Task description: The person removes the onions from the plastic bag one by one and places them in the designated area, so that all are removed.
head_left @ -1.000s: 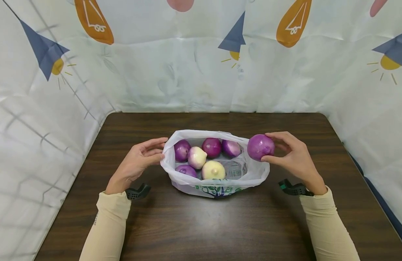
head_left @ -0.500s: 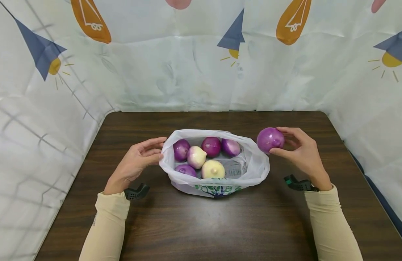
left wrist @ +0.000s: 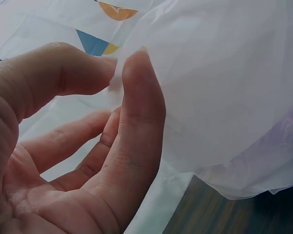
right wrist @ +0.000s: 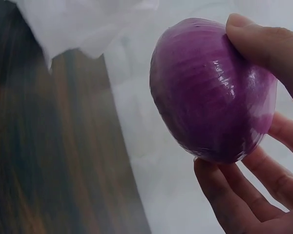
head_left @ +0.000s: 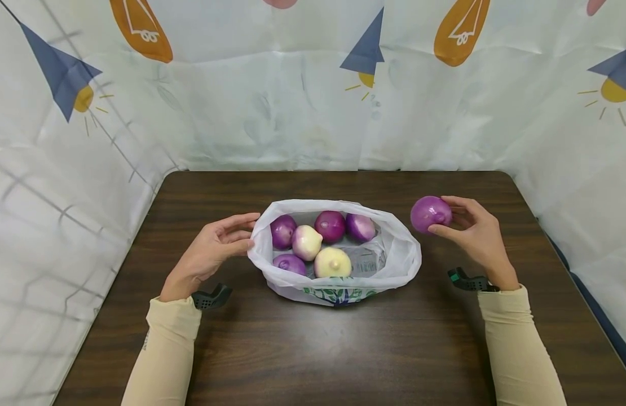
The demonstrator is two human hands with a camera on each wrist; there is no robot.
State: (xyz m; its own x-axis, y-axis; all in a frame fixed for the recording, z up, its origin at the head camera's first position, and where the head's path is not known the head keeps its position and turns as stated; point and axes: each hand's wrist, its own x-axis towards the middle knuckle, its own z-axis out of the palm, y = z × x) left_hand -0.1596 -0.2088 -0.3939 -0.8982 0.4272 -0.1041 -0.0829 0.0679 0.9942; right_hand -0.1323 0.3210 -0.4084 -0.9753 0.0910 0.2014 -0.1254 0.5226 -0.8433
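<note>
A purple onion (head_left: 431, 214) is held up to the right of the bag. My right hand (head_left: 472, 234) grips it between thumb and fingertips; in the right wrist view the onion (right wrist: 212, 92) shows smooth, shiny skin. At the middle of the table stands a white plastic bag (head_left: 404, 265), its mouth wide. My left hand (head_left: 211, 248) pinches the bag's left rim between thumb and finger, and in the left wrist view the bag's thin film (left wrist: 210, 87) fills the right side. Inside the bag lie several more onions, among them a purple onion (head_left: 330, 226) and a pale onion (head_left: 333, 263).
A clear plastic wrapper (head_left: 365, 262) with a barcode lies in the bag's right half. Green leaf print (head_left: 338, 294) marks the bag's front. Under everything is a dark wooden table (head_left: 313, 349), with a patterned cloth (head_left: 313, 113) hanging behind and at the sides.
My right hand has carried the purple onion rightward, from over the bag's right rim to beside it. The left hand and the bag have stayed in place.
</note>
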